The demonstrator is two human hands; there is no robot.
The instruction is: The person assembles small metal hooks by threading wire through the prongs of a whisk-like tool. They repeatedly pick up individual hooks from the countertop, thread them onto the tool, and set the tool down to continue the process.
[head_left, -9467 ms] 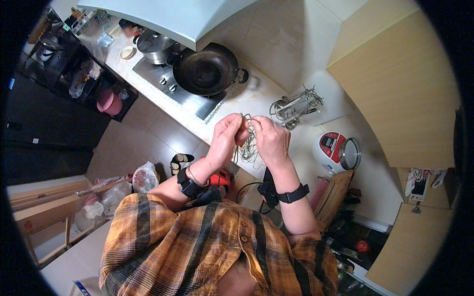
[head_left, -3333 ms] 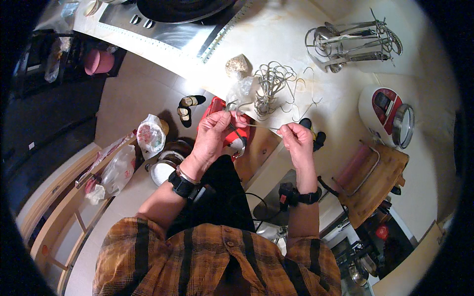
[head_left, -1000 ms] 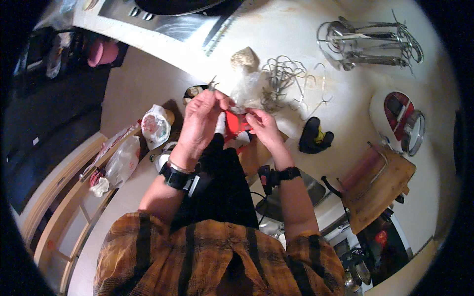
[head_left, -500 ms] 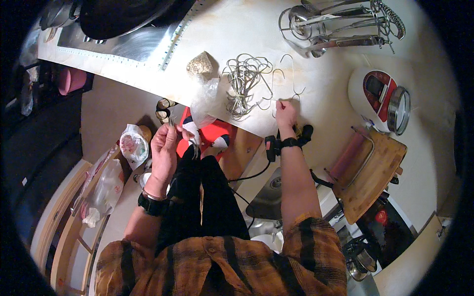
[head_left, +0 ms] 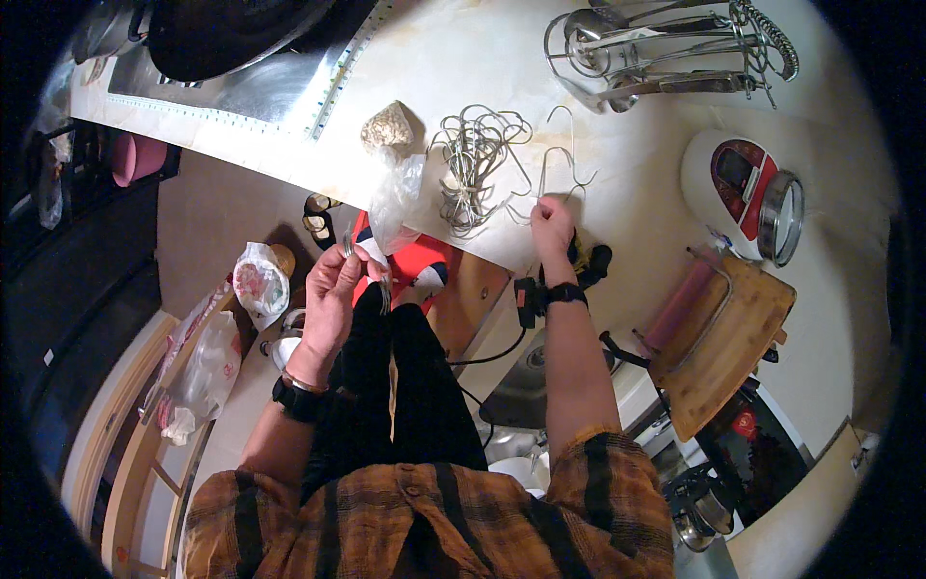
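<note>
My left hand [head_left: 331, 294] is closed over my lap, pinching a few thin silver wire hooks [head_left: 386, 292] whose ends stick out on both sides of the fingers. My right hand [head_left: 553, 230] rests at the counter's near edge, its fingers closed on an S-hook [head_left: 543, 176] lying on the counter. Just beyond it lies another S-hook [head_left: 573, 145]. To the left is a tangled pile of S-hooks [head_left: 475, 164], gathered tightly at its lower end. Beside the pile sits a clear plastic bag [head_left: 394, 198] next to a small bag of beige grains [head_left: 388, 128].
A wire rack of utensils [head_left: 637, 58] stands at the far right, with a white and red rice cooker [head_left: 723, 183] nearer. A wooden cutting board [head_left: 728, 347] leans at right. The dark pan [head_left: 231, 39] is far left. Below the counter edge is a red fabric item [head_left: 410, 265].
My right hand has shifted slightly, and the S-hook in its fingers has swung to the right, nearer the other single hook. My left hand has moved a little to the right with its hooks.
</note>
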